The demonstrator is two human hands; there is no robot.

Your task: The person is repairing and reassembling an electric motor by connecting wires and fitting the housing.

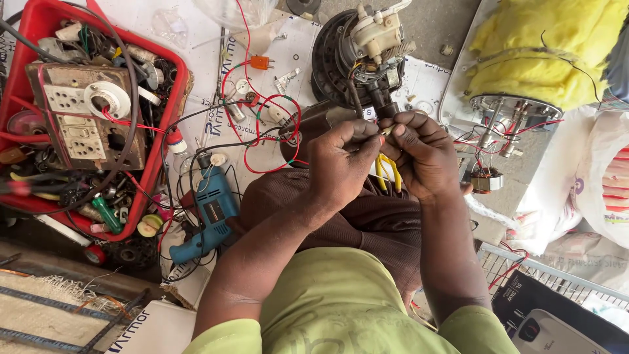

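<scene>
Pinching together over the lap, the left hand (341,167) and right hand (422,160) meet at their fingertips on what seems a thin wire end (386,130), just below one black fan motor (363,52). Yellow-handled pliers (388,172) hang between the palms. One red tray (154,177) of parts sits left, one blue drill (211,216) beside it, red wires (262,131) looping between.

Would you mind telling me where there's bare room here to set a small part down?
Little is free. One bare patch of white sheet lies between the red tray and the fan motor. Grey ground shows between the motor and the yellow-wrapped tank. The tray, the wires by the blue drill and the space around both hands are crowded.
</scene>
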